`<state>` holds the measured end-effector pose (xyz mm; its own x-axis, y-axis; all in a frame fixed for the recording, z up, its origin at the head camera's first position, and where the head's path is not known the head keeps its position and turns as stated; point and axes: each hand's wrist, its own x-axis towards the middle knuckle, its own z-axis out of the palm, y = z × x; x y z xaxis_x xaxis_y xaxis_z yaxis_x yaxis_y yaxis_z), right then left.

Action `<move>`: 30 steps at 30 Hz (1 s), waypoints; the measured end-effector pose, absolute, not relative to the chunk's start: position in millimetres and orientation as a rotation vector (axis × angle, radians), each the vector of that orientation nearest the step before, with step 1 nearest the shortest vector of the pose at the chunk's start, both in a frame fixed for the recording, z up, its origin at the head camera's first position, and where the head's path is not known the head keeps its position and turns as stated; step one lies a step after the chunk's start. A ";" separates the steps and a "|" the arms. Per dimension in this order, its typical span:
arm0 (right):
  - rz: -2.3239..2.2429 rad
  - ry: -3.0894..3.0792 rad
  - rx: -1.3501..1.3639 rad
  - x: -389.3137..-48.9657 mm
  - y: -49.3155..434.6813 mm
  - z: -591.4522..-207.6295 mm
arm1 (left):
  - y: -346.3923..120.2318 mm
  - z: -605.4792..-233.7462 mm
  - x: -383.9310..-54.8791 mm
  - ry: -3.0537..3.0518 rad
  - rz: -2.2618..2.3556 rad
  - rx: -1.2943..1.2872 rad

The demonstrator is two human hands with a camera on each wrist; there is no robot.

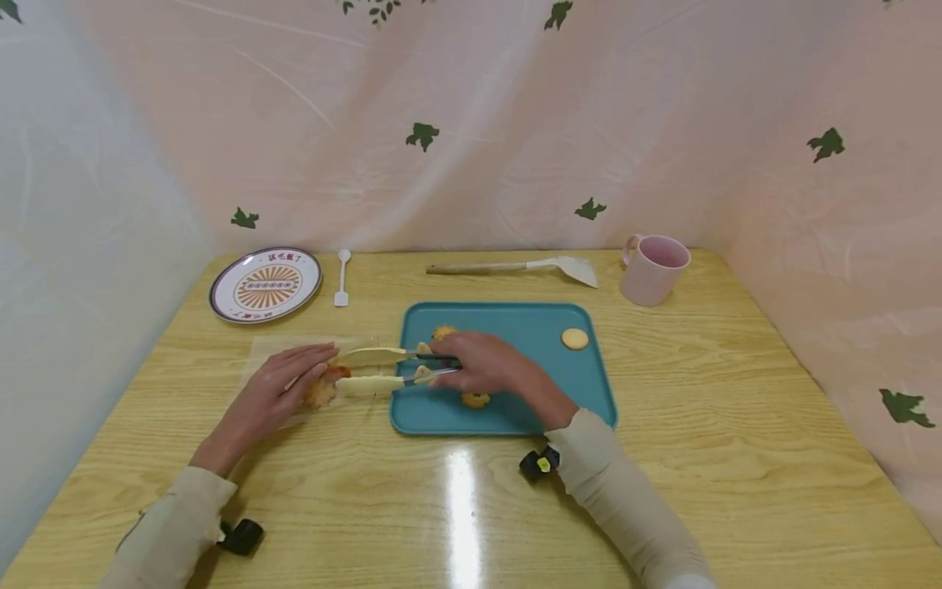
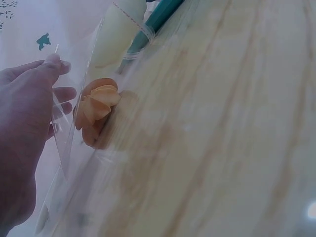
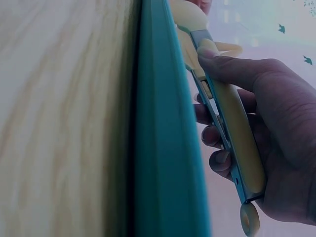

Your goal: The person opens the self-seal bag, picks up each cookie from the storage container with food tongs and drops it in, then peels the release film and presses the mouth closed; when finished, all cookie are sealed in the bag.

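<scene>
My right hand [image 1: 487, 366] grips cream-coloured tongs [image 1: 371, 384] with metal arms, above the left part of the teal tray [image 1: 574, 393]. The tongs point left, their tips parted and inside the mouth of a clear plastic bag [image 1: 261, 352]. With my left hand [image 1: 275, 388] I hold the bag, pinching its film near the opening. Swirled cookies [image 1: 320, 395] lie in the bag, partly hidden by that hand; one piped cookie [image 2: 96, 106] shows closely in the left wrist view. On the tray are more cookies [image 1: 475, 400] and a smooth round biscuit [image 1: 575, 339].
At the back left stand a patterned plate [image 1: 266, 285] and a small white spoon [image 1: 343, 278]. Behind the tray lies a spatula [image 1: 515, 267] with a wooden handle. A pink mug [image 1: 651, 274] is at the back right. Fabric curtains [image 1: 500, 123] enclose the wooden table.
</scene>
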<state>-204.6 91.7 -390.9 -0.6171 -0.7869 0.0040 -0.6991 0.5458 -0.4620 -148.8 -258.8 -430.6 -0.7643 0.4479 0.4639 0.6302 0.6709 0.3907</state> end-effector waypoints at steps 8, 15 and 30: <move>-0.636 2.607 -1.171 -200.8 117.2 -383.6 | -259.0 -429.0 -148.5 -2.562 -0.789 -0.843; -0.644 2.696 -1.121 -198.7 147.9 -383.6 | -258.1 -427.8 -146.5 -2.590 -0.799 -0.834; -0.575 2.851 -1.000 -193.8 195.9 -378.5 | -258.8 -431.1 -148.9 -2.574 -0.788 -0.854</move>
<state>-193.8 195.9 -378.5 -0.7865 -0.6146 0.0608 -0.5901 0.7187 -0.3678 -148.9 -258.8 -431.1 -0.7715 0.4504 0.4494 0.6248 0.6698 0.4013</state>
